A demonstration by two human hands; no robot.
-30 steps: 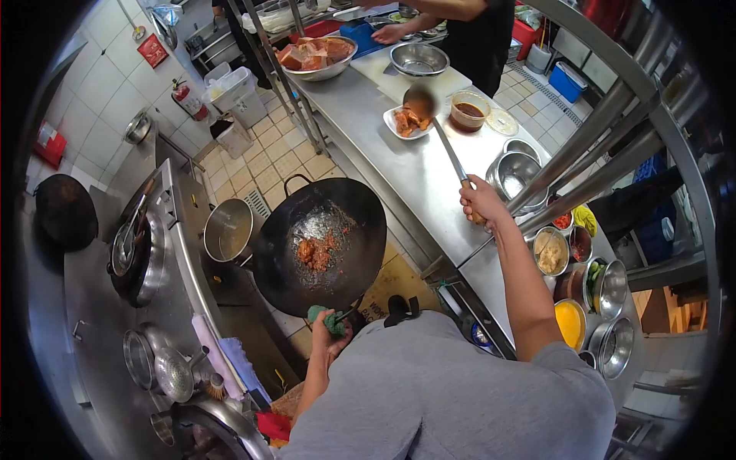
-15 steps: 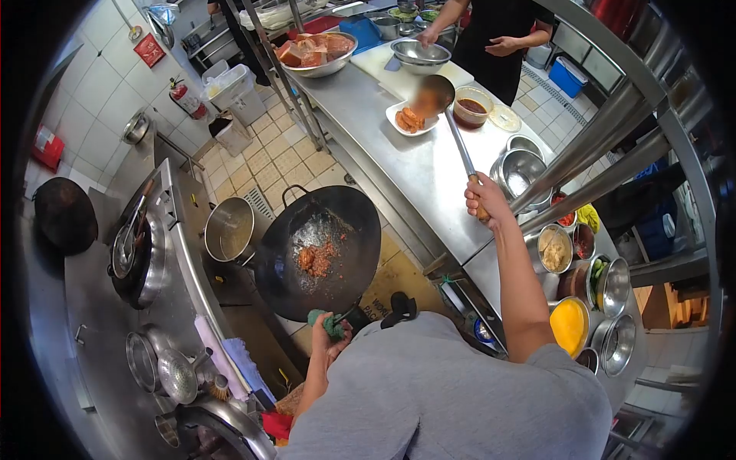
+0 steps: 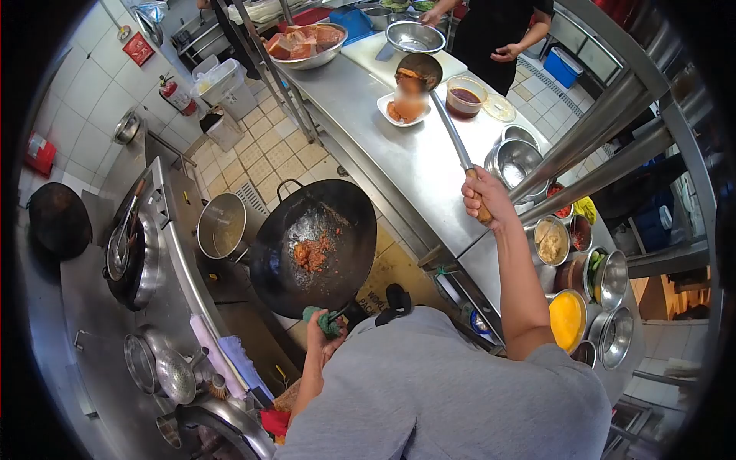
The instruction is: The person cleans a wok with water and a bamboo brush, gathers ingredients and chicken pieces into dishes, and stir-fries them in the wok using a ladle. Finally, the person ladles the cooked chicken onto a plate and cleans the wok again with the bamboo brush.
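My right hand [image 3: 487, 199] is closed round the wooden handle of a long ladle [image 3: 452, 132]. The ladle's bowl, with reddish food at its edge, is tilted over a small white dish [image 3: 391, 115] on the steel counter; orange-brown pieces lie in the dish, and part of this spot is blurred. My left hand [image 3: 325, 337] grips a green cloth [image 3: 328, 322] wrapped at the handle of a black wok [image 3: 349, 261]. Inside the wok are reddish-brown bits of food [image 3: 310, 256] and an oily sheen.
Beside the dish stands a tub of dark sauce [image 3: 465, 97]. A large bowl of raw meat [image 3: 307, 46] is at the counter's far end. Steel rails [image 3: 606, 172] cross at right, near several ingredient bowls. A pot [image 3: 221, 226] adjoins the wok. Another person [image 3: 491, 46] stands behind a steel bowl.
The ladle has tipped further, so the food at its bowl now shows above the dish. The other person's hand has come to the steel bowl. My left hand still holds the wok.
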